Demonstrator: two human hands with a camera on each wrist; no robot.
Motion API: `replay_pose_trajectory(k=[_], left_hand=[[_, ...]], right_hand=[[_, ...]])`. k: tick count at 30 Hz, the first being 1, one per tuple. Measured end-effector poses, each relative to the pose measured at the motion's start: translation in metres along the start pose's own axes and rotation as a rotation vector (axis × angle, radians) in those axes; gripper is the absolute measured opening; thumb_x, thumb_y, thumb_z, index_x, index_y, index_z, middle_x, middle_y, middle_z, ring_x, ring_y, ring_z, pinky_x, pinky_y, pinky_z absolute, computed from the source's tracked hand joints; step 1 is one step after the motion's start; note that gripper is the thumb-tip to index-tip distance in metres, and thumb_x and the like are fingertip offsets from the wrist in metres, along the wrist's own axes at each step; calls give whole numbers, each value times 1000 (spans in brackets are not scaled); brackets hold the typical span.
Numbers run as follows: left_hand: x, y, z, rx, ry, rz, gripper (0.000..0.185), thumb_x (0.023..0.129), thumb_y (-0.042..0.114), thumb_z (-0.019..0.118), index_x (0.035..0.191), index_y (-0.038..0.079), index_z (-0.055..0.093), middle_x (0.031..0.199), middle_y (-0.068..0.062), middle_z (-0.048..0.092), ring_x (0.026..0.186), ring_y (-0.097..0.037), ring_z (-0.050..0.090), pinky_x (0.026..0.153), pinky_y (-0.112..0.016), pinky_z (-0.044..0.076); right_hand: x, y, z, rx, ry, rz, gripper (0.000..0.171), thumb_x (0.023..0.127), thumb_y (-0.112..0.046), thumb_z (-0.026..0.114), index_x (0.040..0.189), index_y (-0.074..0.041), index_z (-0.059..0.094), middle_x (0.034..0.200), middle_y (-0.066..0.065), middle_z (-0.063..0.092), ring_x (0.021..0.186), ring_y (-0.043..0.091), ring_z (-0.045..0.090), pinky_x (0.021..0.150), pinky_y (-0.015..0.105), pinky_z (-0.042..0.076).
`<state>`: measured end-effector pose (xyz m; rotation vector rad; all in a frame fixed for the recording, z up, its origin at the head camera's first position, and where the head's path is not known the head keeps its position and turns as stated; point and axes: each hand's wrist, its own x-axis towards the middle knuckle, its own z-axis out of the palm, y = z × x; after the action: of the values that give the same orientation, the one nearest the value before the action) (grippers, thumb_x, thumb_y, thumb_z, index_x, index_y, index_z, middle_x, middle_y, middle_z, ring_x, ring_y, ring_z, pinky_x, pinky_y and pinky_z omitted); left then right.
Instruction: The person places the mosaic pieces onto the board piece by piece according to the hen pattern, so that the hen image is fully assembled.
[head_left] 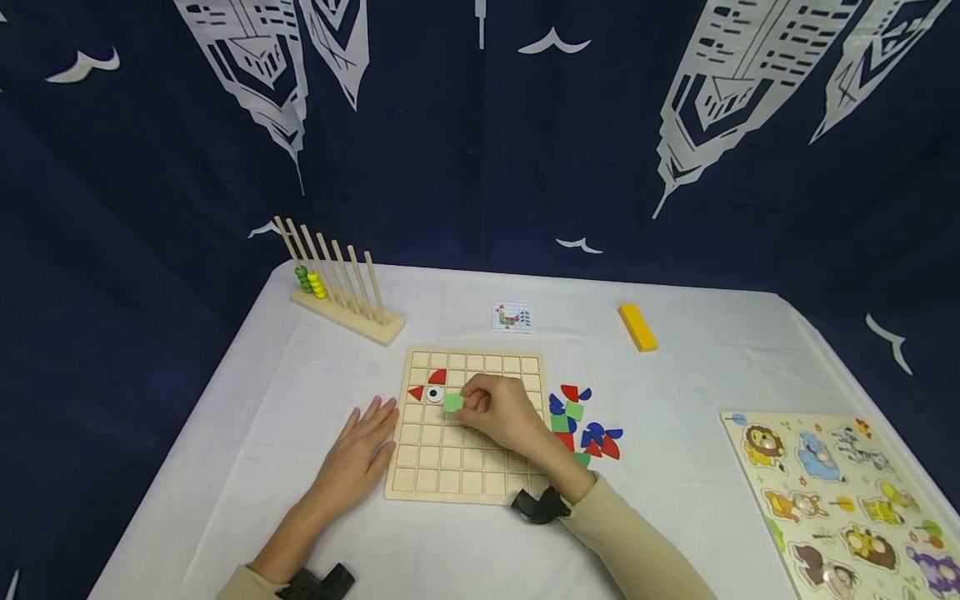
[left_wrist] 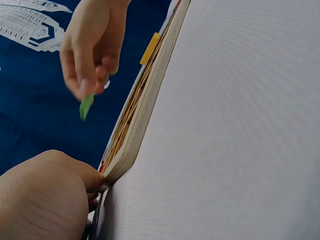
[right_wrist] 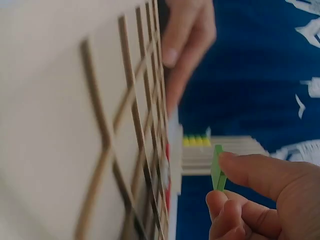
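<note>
Hands at work over a wooden grid board (head_left: 465, 467) on a table covered with a white cloth (head_left: 675, 517). The right hand (head_left: 501, 410) is held above the upper middle of the board, its thumb and fingertips pinching a small green square tile (head_left: 453, 402). In the right wrist view the tile (right_wrist: 217, 168) is clear of the board, held on edge between thumb and curled fingers. The left hand (head_left: 362, 454) lies flat on the cloth with fingers straight, holding nothing, its fingertips against the board's left edge.

Already set in the board's upper left cells are a red triangle (head_left: 416, 392), a red quarter-circle (head_left: 438, 377) and a round black-and-white eye piece (head_left: 435, 394). The green tile hovers just right of the eye piece.

Just beside the board on the right lies a loose heap of pieces (head_left: 583, 425) in red, blue and green. Beyond the board sits a small pattern card (head_left: 512, 317). Farther right lies a yellow block (head_left: 637, 327). At the far left stands a wooden rack of upright rods (head_left: 341, 287) with green and yellow beads (head_left: 311, 282) on two rods. Near the right corner is an animal puzzle board (head_left: 840, 500). A dark blue curtain (head_left: 480, 125) with white building prints hangs behind the table.
</note>
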<state>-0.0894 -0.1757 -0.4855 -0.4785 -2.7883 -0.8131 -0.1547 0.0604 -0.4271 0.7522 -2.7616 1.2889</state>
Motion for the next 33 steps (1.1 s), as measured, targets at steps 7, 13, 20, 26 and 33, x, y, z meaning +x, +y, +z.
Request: replay_pose_trajectory(k=[7,13,20,26,33], left_hand=[[-1,1,0,8,-2,1,44,85,13,55,127,1,47,138,-9,38,131,-25,28,107,-49,15],[-2,1,-1,20,-2,2,45,85,13,56,127,1,47,138,-8,38,131,-26,28,107,-49,16],[-1,1,-1,6,-3,-4,45,85,13,55,127,1,47,138,-9,38,132,-26,27,107,-50,15],[0,1,-1,4,4,-4,44,85,12,55,127,0,47,138,-9,38,132,-26,27,107,-50,15],[0,1,0,9,10,0,44,84,13,56,126,0,47,138,-9,39,131,-27,28,106,-51,16]], right_hand=[[12,-3,25,-32,-67,-24,20,68,-18,76,78,-8,63,61,-7,55,51,1,48,48,15,43],[15,-1,31,-51,-70,-23,20,67,-18,76,78,-7,63,61,-7,55,49,0,47,47,15,41],[14,2,36,-90,-79,-22,21,67,-18,76,81,-8,64,61,-7,55,49,-1,47,49,15,41],[13,1,38,-94,-66,-6,23,67,-17,76,83,-7,64,61,-6,56,49,1,47,49,15,41],[8,-1,28,-73,-56,6,23,69,-18,75,85,-6,65,61,-7,56,51,0,48,50,15,42]])
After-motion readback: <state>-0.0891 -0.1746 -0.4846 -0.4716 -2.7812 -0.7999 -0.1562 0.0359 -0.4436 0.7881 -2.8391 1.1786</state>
